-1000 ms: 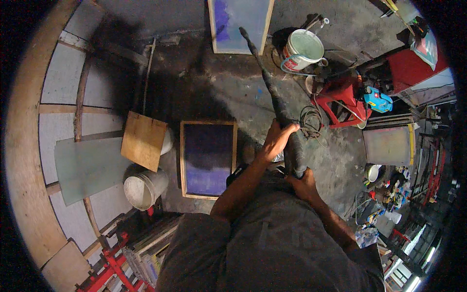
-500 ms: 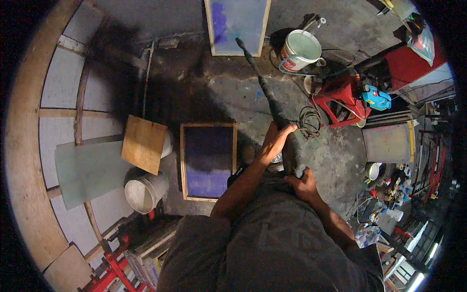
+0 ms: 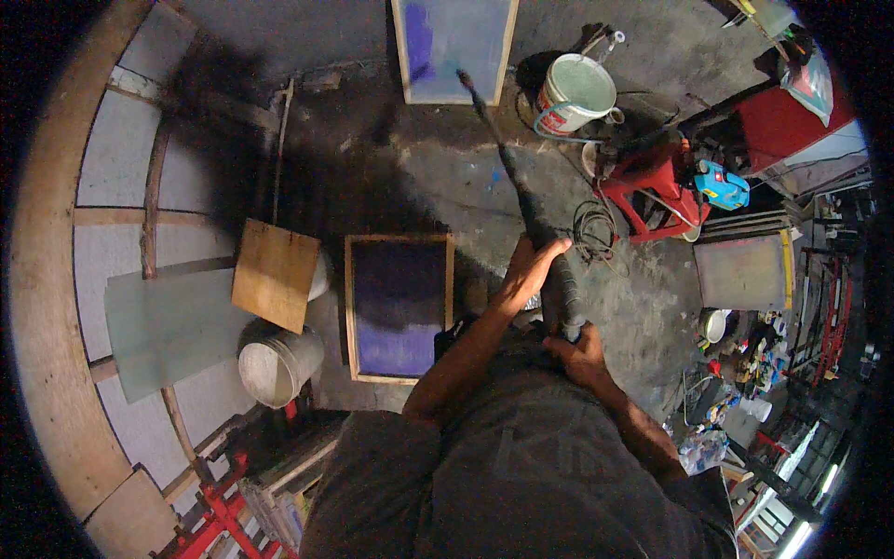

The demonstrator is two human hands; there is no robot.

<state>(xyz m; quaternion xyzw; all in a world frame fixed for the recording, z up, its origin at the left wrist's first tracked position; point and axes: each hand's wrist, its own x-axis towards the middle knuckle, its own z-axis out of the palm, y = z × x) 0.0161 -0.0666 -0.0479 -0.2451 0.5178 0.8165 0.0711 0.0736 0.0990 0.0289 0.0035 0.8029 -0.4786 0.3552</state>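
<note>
Both of my hands are closed around a long black pressure-washer lance (image 3: 521, 191). My left hand (image 3: 534, 270) wraps its thicker middle part, with the thumb along the top. My right hand (image 3: 579, 354) grips the rear end, close to my body. The lance points away from me, its nozzle tip in front of the lower part of a wood-framed printing screen (image 3: 466, 47) that leans at the far wall. Purple colour covers that screen's left side, while the rest looks pale grey. Whether any water leaves the nozzle, I cannot tell.
Another framed screen (image 3: 400, 349), dark purple, stands left of me. Beyond it are a white bucket (image 3: 270, 373) and a wooden board (image 3: 275, 275). At the far right, a water-filled bucket (image 3: 579, 88), a coiled hose (image 3: 594, 233) and a blue machine (image 3: 722, 186) on a red stool (image 3: 652, 191).
The lance's tip has shifted slightly to the right in front of the far screen. Both hands keep their hold on the lance.
</note>
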